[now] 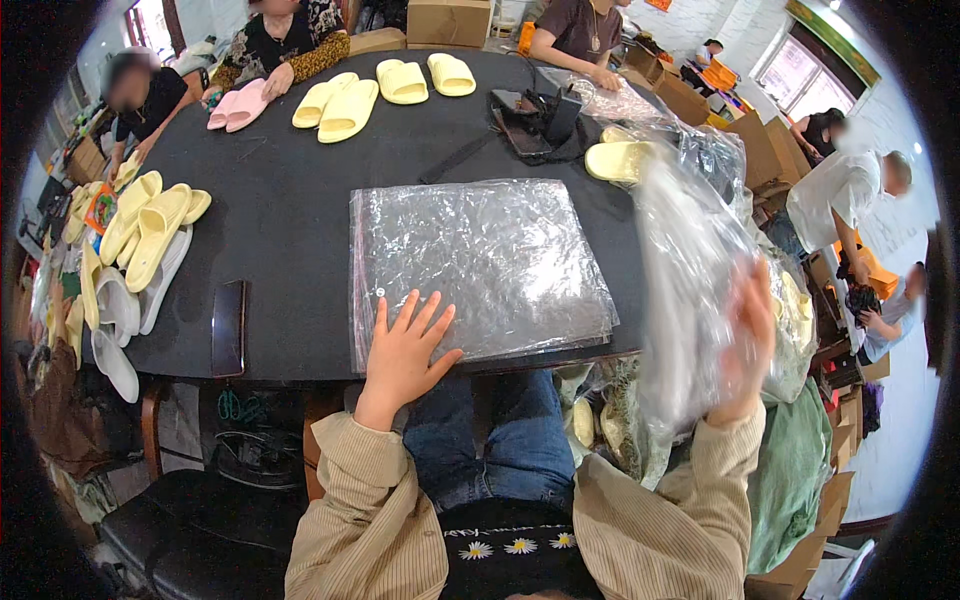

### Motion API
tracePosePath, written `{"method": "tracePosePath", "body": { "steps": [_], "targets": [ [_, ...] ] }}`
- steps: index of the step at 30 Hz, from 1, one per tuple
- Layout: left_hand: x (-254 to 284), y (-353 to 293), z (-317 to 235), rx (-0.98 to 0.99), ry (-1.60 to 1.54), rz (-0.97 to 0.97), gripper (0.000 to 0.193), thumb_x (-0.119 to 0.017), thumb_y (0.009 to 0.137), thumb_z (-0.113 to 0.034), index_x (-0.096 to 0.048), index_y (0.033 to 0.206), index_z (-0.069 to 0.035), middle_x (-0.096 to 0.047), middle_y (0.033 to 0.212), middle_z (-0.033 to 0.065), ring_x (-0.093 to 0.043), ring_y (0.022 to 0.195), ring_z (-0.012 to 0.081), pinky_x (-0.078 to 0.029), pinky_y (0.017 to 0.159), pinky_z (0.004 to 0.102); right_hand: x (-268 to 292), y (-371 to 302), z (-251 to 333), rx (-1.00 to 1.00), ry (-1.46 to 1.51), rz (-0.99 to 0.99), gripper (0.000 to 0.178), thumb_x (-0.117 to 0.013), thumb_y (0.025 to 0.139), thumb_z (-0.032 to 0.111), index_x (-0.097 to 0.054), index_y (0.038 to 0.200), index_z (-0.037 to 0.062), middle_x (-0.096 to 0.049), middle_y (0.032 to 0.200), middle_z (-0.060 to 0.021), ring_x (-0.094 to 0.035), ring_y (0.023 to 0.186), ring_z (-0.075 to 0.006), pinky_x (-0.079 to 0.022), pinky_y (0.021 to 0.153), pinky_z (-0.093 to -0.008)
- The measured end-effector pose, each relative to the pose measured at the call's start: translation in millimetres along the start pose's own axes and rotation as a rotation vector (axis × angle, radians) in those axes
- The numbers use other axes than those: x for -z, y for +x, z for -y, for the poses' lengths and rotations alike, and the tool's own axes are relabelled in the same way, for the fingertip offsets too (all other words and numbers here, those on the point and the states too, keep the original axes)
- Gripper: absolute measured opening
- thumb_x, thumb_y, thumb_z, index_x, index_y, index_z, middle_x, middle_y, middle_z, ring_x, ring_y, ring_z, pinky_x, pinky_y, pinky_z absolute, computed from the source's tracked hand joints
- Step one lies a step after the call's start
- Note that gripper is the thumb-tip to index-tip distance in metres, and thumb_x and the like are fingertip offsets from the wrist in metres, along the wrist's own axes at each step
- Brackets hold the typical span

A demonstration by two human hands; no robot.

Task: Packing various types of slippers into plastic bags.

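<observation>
Bags point(490, 265) beneath the splayed left hand point(405, 350) need steady pressure, we judge, while the right hand point(750, 325) clasps blurred plastic point(687, 270).

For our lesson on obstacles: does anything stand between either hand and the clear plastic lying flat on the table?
Nothing visible for the left hand: it rests on the flat plastic. For the right hand, the blurred plastic it holds comes between, right of the flat plastic.

So the view's a wide fisheye on the wearer's head, left one of the pair, tipped down and forward over their jeans point(490, 445) with the table point(300, 220) pretty close below and the wall point(900, 435) curving off at the rim.
</observation>
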State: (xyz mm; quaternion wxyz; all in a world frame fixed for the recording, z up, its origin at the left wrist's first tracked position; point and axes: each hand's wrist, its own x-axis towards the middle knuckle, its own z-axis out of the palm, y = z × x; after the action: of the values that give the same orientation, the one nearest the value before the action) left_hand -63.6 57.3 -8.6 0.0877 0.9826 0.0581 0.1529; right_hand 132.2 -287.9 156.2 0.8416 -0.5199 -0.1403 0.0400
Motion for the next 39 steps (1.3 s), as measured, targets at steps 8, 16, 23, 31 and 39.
{"method": "tracePosePath", "body": {
  "steps": [8, 16, 23, 31, 39],
  "targets": [
    [0.3, -1.4, 1.8, 0.004, 0.033, 0.032, 0.06, -0.05, 0.093, -0.053, -0.047, 0.142, -0.018, -0.042, 0.148, 0.0084, -0.033, 0.14, 0.0327, -0.014, 0.115, 0.0595, -95.7, 32.6, -34.6, 0.297, -0.144, 0.701, 0.055, -0.058, 0.09, 0.005, -0.04, 0.141, 0.0023, -0.029, 0.154, -0.0189, -0.03, 0.143, -0.029, -0.025, 0.116, -0.0403],
    [-0.3, -4.2, 2.8, -0.003, -0.02, -0.041, 0.053, -0.054, 0.092, -0.051, -0.059, 0.129, -0.014, -0.05, 0.14, 0.0099, -0.034, 0.138, 0.0321, -0.013, 0.115, 0.0596, -48.7, 23.5, -102.2, 0.444, -1.279, 0.92, 0.075, -0.077, 0.078, 0.017, -0.041, 0.144, 0.0119, -0.041, 0.148, -0.0152, -0.039, 0.136, -0.0332, -0.027, 0.114, -0.0467],
    [14.7, -9.3, 18.1, -0.019, -0.017, -0.096, 0.04, -0.064, 0.088, -0.039, -0.065, 0.118, -0.012, -0.055, 0.134, 0.0105, -0.048, 0.127, 0.0351, -0.026, 0.11, 0.0567, -24.2, 4.2, -166.6, 0.492, -1.537, 1.008, 0.06, -0.054, 0.094, 0.039, -0.038, 0.147, 0.0138, -0.039, 0.151, -0.011, -0.034, 0.14, -0.0294, -0.024, 0.115, -0.0487],
    [75.0, 40.8, -32.1, 0.179, -0.289, -0.536, 0.038, -0.075, 0.079, -0.025, -0.063, 0.107, -0.001, -0.063, 0.113, 0.0183, -0.059, 0.106, 0.0344, -0.044, 0.093, 0.043, -19.6, -2.3, -172.6, 0.509, -1.544, 0.931, 0.054, -0.046, 0.097, 0.043, -0.043, 0.144, 0.0173, -0.04, 0.15, -0.0076, -0.033, 0.141, -0.0269, -0.021, 0.116, -0.0466],
    [34.8, 93.9, -21.3, -0.01, -0.545, -0.163, 0.02, -0.074, 0.08, -0.022, -0.072, 0.089, -0.004, -0.072, 0.096, 0.0103, -0.064, 0.103, 0.0302, -0.044, 0.094, 0.043, -21.6, -4.4, -177.5, 0.535, -1.509, 0.91, 0.054, -0.046, 0.097, 0.044, -0.043, 0.144, 0.0183, -0.042, 0.149, -0.0079, -0.034, 0.14, -0.0275, -0.024, 0.115, -0.0473]
  ]
}}
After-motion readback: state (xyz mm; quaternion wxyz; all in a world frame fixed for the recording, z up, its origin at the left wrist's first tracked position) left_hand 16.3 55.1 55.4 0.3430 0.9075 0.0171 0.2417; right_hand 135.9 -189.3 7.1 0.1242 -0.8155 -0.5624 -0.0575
